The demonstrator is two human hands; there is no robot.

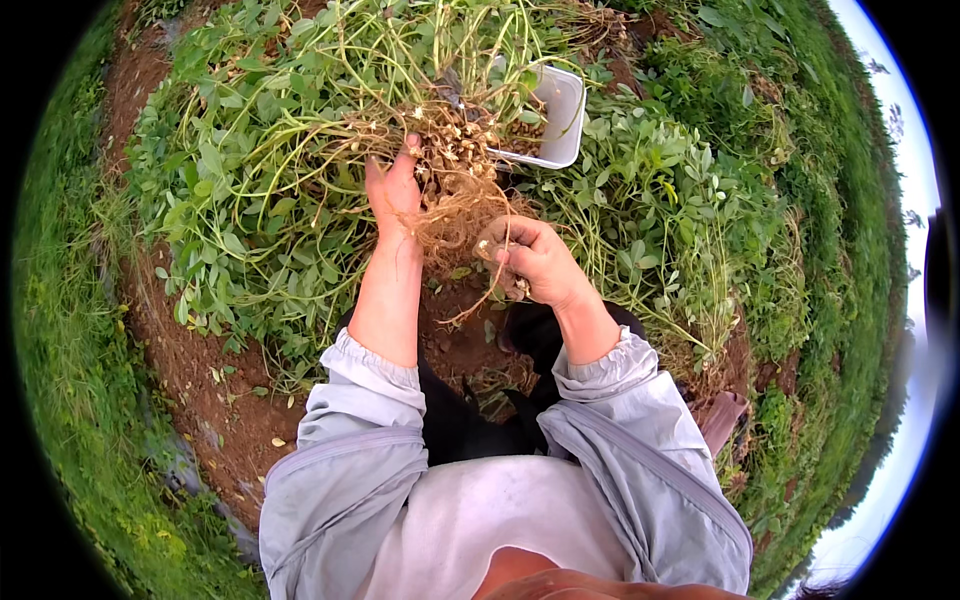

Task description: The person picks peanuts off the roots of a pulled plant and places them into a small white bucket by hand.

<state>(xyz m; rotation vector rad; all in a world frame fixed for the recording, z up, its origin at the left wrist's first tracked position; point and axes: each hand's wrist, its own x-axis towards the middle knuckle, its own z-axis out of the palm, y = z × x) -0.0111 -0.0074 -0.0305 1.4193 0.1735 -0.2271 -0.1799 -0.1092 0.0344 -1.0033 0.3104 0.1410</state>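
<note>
My left hand (394, 187) grips a bunch of uprooted peanut plants near the stem bases, its fingers partly hidden by stems. Fine brown roots and a cluster of peanut pods (454, 146) hang at the near end of the bunch, to the right of that hand. Just below and right of the roots, my right hand (529, 259) is curled around a few peanut pods, with a thin root strand hanging across its fingers. A white plastic tub (564, 124) with peanut pods (525, 137) in it stands behind the bunch, partly covered by stems and leaves.
Pulled peanut plants (255, 202) are heaped on the left, and more leafy plants (637, 202) lie on the right. Reddish-brown soil (202, 397) shows at the left and between my dark-clad legs. A brownish cloth (724, 420) lies beside my right sleeve. Green growth borders both sides.
</note>
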